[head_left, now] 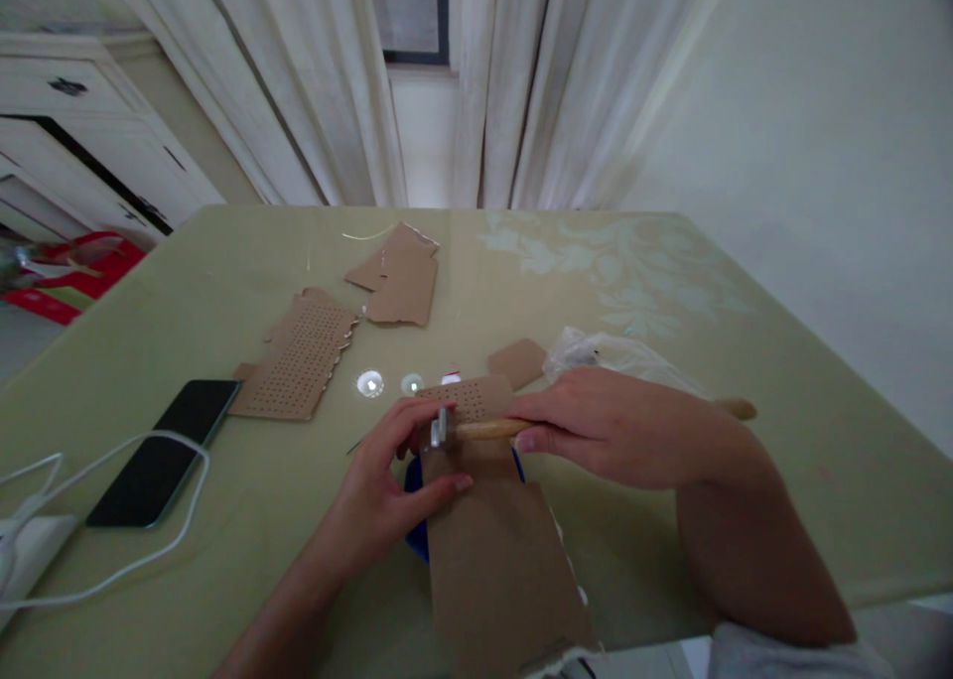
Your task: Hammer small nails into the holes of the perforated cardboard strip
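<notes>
My right hand (596, 426) is closed round the wooden handle of a small hammer (487, 429). Its metal head lies over the perforated end of a long cardboard piece (498, 550). My left hand (387, 490) grips that cardboard by its left edge, thumb on top and index finger beside the hammer head; whether a small item is also between the fingers is hidden. Rows of small holes mark the cardboard's far end. Under the cardboard shows part of a blue object (417, 540), mostly covered.
Left lie a hole-punched cardboard sheet (298, 361), a black phone (168, 451) and a white cable (195, 490). Torn cardboard scraps (406, 282) lie farther back. Beyond my right hand are a small cardboard piece (517, 361) and a clear plastic bag (617, 353).
</notes>
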Available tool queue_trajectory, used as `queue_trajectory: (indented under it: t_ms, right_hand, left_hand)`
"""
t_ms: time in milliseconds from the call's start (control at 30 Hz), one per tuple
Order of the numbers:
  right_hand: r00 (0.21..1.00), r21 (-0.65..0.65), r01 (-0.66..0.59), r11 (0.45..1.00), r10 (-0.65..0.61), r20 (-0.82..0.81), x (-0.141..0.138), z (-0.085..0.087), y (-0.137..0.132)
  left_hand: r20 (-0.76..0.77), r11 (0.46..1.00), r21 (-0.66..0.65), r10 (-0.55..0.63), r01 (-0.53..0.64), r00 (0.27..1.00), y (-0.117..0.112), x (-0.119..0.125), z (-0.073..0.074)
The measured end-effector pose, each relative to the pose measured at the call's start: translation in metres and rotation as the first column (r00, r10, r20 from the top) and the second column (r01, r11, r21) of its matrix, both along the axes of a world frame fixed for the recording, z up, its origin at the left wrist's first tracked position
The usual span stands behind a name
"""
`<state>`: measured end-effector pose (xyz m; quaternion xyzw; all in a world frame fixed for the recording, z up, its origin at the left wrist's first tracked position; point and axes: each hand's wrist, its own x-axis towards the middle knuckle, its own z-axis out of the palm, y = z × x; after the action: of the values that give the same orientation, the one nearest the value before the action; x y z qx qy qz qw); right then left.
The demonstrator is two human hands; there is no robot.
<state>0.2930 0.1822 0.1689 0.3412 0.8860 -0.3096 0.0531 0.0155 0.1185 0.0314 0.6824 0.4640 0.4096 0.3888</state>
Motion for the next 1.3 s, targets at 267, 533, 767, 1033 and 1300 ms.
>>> queue_trajectory:
  t_ms: [267,533,767,1033,1300]
  right_hand:
    - [0.996,0.067,0.047,0.997,-0.041,-0.077,0.014,0.004,-0.006]
    - [0.998,0.078,0.049,0.996,-0.045,-0.05,0.014,0.005,-0.004]
    - [0.998,0.06,0.043,0.997,-0.04,-0.056,0.012,0.006,-0.006]
    - [0.996,0.075,0.052,0.996,-0.046,-0.072,0.014,0.006,-0.007]
    - [0.994,0.122,0.095,0.988,-0.087,-0.071,0.019,0.009,-0.01]
  left_hand:
    - [0.001,0.936,0.175,0.311,-0.306,0.95,-0.006,-0.036,0.02]
    - [-0.469,0.995,0.063,0.095,-0.074,0.878,-0.035,-0.107,0.008]
    - [-0.646,0.982,-0.186,-0.128,0.007,0.752,-0.061,-0.118,-0.02]
    - [-0.586,0.997,-0.074,-0.04,-0.005,0.81,-0.051,-0.101,-0.013]
    - [-0.289,0.975,0.207,0.135,-0.075,0.948,-0.022,-0.06,0.04]
